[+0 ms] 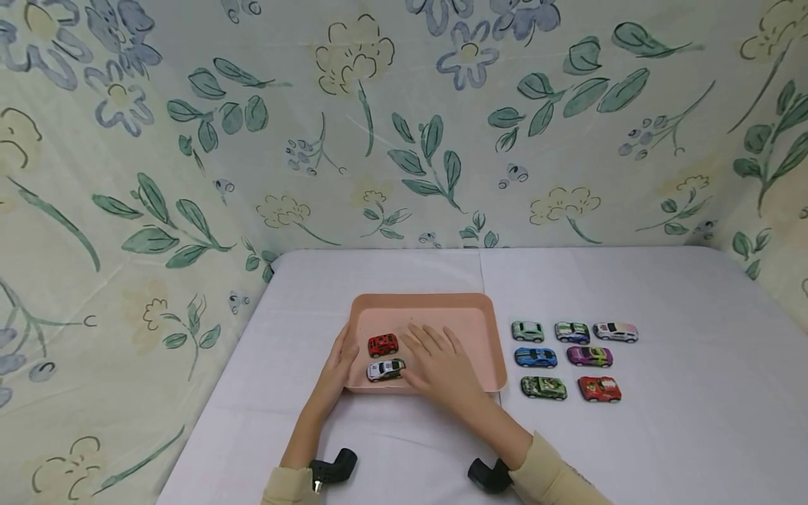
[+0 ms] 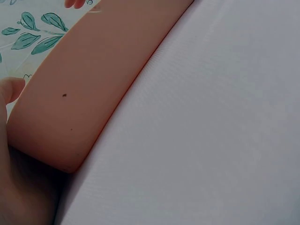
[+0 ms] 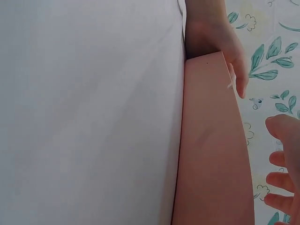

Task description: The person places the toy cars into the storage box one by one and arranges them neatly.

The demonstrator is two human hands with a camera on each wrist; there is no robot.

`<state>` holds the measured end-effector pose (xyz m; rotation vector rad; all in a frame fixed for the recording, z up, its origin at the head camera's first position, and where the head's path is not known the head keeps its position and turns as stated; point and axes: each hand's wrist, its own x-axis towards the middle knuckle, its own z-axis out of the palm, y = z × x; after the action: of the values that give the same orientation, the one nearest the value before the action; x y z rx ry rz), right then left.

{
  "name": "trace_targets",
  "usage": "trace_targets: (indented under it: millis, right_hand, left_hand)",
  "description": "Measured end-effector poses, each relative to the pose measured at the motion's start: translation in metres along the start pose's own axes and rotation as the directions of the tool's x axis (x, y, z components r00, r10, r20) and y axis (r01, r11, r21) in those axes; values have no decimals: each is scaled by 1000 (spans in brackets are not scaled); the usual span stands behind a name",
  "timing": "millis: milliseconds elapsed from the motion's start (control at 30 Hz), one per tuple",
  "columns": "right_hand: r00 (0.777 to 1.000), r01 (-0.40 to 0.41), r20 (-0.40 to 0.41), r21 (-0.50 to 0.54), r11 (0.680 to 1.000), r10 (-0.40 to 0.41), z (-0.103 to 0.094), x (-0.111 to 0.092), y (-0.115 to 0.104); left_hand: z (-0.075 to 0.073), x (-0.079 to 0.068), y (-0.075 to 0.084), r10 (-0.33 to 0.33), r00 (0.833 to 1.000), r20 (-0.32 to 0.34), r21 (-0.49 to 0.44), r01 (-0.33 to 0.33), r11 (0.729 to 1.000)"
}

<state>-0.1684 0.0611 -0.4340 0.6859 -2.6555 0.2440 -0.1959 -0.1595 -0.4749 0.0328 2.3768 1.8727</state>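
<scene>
A pink tray [image 1: 429, 300] lies on the white table. My left hand [image 1: 336, 368] grips its left side, the thumb over the rim in the left wrist view. Inside the tray, toward the left, are a red toy car [image 1: 383, 344] with dark spots and a white toy car [image 1: 385, 369] with dark and green markings. Over the middle of the tray is my right hand [image 1: 444, 368], fingers spread and holding nothing; its thumb is close to the white car's right end. In the right wrist view its fingers [image 3: 280, 180] appear above the tray wall.
Right of the tray stand several toy cars in rows: pale green [image 1: 527, 331], white-green-blue [image 1: 572, 332], white-pink [image 1: 615, 332], blue [image 1: 535, 358], purple [image 1: 590, 356], green patterned [image 1: 543, 388] and red [image 1: 600, 389]. Floral cloth [image 1: 379, 175] hangs behind and beside the table.
</scene>
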Motion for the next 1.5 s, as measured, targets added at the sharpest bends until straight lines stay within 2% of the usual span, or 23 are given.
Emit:
trace_targets:
  millis: [200, 300, 500, 867, 1133, 1333, 1500]
  right_hand:
    - [999, -14, -37, -17, 1000, 14, -7, -12, 11]
    - [998, -22, -53, -21, 1000, 21, -10, -19, 18]
    - [998, -56, -30, -15, 998, 56, -15, -32, 32]
    - [988, -156, -21, -80, 984, 155, -32, -54, 63]
    - [970, -241, 2, -43, 970, 241, -44, -76, 88]
    - [940, -334, 57, -45, 941, 336, -51, -91, 110]
    - [921, -385, 44, -57, 921, 387, -55, -100, 132]
  left_hand:
    - [0, -1, 3, -19, 1000, 11, -6, 19, 1000]
    - [0, -4, 12, -36, 999, 19, -16, 36, 999]
    - [2, -14, 30, -39, 999, 18, 12, 39, 999]
    - [2, -16, 32, -34, 999, 25, 23, 34, 999]
    - [2, -15, 31, -31, 999, 29, 31, 30, 999]
    - [1, -15, 31, -32, 999, 35, 22, 31, 999]
    - [1, -14, 30, -33, 999, 34, 21, 33, 999]
